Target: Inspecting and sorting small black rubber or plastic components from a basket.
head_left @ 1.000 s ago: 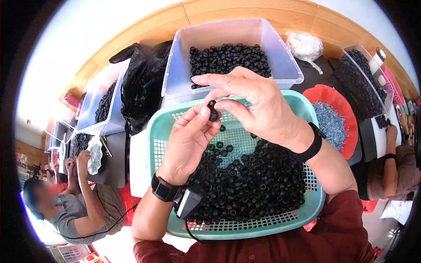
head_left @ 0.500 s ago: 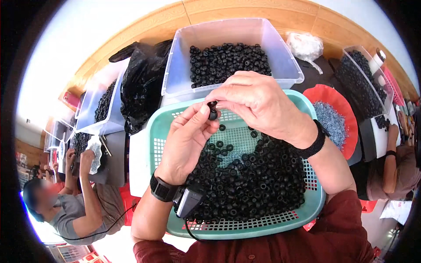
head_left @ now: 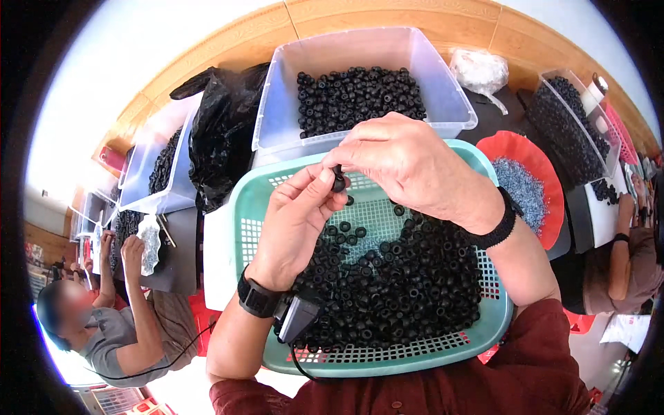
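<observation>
Over a green basket (head_left: 247,200), my two hands meet at a small black round part (head_left: 339,184). Thumb and fingers of my left hand (head_left: 296,220) pinch this part from below. My right hand (head_left: 408,160) comes over from the right, its thumb and forefinger pinched at the part's upper end. Whether those fingertips hold a second small piece is hidden. Below my hands lies a heap of black ring-like parts (head_left: 387,297), each with a hole. A few loose ones (head_left: 351,239) lie on the mesh bottom near the heap's far edge.
Behind the basket stands a clear bin (head_left: 360,52) of similar parts. Right of it is a red dish (head_left: 508,144) with small blue-grey pieces (head_left: 515,190). A black plastic bag (head_left: 225,131) lies at left. Co-workers sit at left (head_left: 131,332) and right (head_left: 626,273).
My right fingertips have come down slightly against the black part, which sits a little lower between my left fingers. At left, the co-worker's hand has shifted a little.
</observation>
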`<state>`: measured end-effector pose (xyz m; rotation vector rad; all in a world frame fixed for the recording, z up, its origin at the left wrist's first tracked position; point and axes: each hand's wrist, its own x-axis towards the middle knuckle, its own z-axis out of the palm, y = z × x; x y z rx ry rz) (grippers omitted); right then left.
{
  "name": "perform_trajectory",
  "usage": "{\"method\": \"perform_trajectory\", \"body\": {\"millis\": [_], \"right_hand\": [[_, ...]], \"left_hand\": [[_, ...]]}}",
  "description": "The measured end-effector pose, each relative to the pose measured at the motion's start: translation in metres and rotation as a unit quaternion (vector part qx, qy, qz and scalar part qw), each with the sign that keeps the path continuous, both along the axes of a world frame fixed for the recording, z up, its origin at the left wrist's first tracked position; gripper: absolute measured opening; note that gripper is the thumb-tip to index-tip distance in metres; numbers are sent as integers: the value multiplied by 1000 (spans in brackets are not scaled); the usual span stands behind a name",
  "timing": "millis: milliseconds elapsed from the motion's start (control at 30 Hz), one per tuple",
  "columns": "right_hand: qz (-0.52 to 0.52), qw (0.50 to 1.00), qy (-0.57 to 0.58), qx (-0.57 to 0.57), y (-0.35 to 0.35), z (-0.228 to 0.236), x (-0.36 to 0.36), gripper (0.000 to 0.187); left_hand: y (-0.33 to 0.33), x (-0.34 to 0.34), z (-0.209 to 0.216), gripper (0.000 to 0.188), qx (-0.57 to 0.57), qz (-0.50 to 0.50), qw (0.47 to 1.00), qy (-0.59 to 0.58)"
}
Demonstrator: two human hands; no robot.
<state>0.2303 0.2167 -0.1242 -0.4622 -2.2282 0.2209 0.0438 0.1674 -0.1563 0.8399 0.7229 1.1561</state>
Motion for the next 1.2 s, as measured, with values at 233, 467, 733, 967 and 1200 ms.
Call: {"method": "perform_trajectory", "body": {"millis": [233,467,733,967,1200], "right_hand": [[-27,988,88,-125,-2,3,1,11],[-33,984,49,-170,-3,0,-1,12],[-40,992,35,-118,-5,-4,-5,9],[-33,989,43,-139,-4,-7,-9,10],[-53,977,60,-198,-7,-6,-8,11]], "left_hand": [[-1,5,6,29,34,40,999,6],[-1,5,10,41,61,75,992,81],[-2,7,8,40,108,112,974,164],[-3,10,10,38,117,128,971,167],[-4,11,6,35,127,145,964,185]]}}
